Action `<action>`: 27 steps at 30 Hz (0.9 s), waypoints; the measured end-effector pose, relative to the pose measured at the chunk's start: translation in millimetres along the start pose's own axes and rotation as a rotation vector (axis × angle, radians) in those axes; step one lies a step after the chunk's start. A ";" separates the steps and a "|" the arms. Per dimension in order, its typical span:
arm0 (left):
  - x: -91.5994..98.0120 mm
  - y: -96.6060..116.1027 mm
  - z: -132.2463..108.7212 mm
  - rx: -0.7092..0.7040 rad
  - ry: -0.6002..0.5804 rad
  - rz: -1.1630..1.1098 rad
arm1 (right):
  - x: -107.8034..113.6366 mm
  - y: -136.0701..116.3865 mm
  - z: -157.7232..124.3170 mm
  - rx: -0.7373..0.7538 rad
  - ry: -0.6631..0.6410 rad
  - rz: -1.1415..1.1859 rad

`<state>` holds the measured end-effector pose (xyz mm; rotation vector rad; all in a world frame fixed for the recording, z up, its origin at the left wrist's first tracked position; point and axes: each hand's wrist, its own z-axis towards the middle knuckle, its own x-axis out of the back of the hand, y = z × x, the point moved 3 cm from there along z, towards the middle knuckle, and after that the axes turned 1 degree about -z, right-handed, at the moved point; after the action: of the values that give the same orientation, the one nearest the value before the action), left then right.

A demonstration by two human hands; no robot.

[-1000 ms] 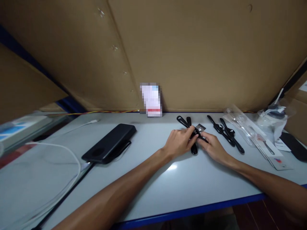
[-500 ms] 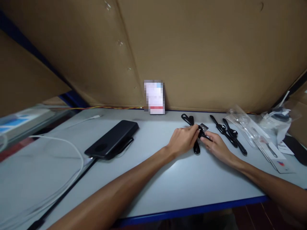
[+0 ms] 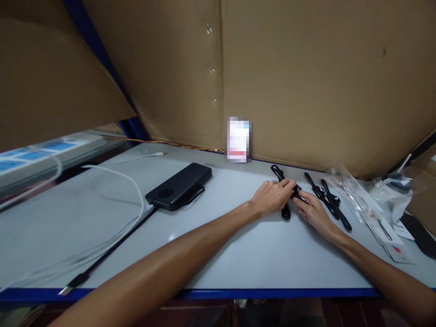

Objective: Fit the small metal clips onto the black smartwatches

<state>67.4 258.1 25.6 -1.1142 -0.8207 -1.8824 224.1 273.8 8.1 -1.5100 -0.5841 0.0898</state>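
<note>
Far ends of the two black tools at the hands now overlap in view; they were apart one second ago. Camera view has swung left.

Cardboard wall (image 3: 306, 86) behind the back edge. White table (image 3: 252, 254), blue front edge. Power strip (image 3: 51, 152), long and white, at the left edge, with blue markings. White cable (image 3: 138, 193) loops near the left side.

Left hand (image 3: 274, 197) and right hand (image 3: 315, 211) meet right of the table's middle. Left fingers closed over the middle of the held tool (image 3: 276, 169); right thumb and fingers pinch its handle on the other side. Held tool slants from back left to front right, crossing above the lying tool (image 3: 286, 212), whose near end points to the front edge.

Clear packages (image 3: 364, 206) lie by the right edge; a plastic-wrapped item (image 3: 391, 190) sits toward the back right corner. Black slab (image 3: 179, 186) left of the hands; its black cable (image 3: 112, 245) runs to the front edge. Lit phone (image 3: 238, 141), screen blurred, leans upright at the back edge. Paired black tools (image 3: 329, 200), side by side, between right hand and packages.
</note>
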 end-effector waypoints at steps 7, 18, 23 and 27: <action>-4.7 -5.2 1.0 0.013 0.120 -0.054 | -2.3 4.2 2.1 0.098 0.002 -0.040; 0.7 -9.5 -8.7 -0.018 0.058 -0.022 | -5.5 -0.8 -0.4 0.141 -0.004 -0.021; 1.4 -8.8 -7.4 0.131 0.064 -0.157 | -5.8 0.5 -1.0 0.177 0.021 -0.120; 1.1 -11.5 -6.8 0.253 0.139 -0.298 | -5.5 2.5 -1.0 0.167 0.015 -0.116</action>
<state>54.4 257.7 22.3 -0.7282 -1.1576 -2.0012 220.5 270.8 4.0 -1.3117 -0.6355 0.0373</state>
